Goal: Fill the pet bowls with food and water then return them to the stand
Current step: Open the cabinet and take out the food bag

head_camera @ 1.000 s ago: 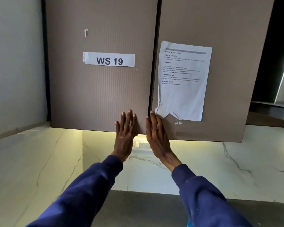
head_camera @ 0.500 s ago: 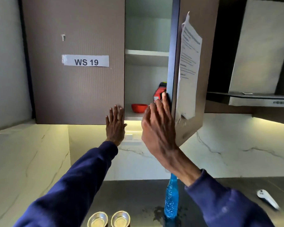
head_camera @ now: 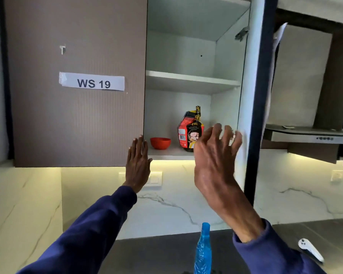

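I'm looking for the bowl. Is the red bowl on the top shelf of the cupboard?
No, the red bowl sits on the bottom shelf, to the left of the food bag.

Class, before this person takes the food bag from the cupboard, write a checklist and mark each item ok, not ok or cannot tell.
1. Right door swung open, clear of the opening: ok.
2. Food bag upright on the lower shelf: ok.
3. Right hand holds nothing: ok.
4. Red bowl stands apart from the bag: ok.
5. Bag's top sealed: cannot tell.
6. Left hand flat on the left door: ok.
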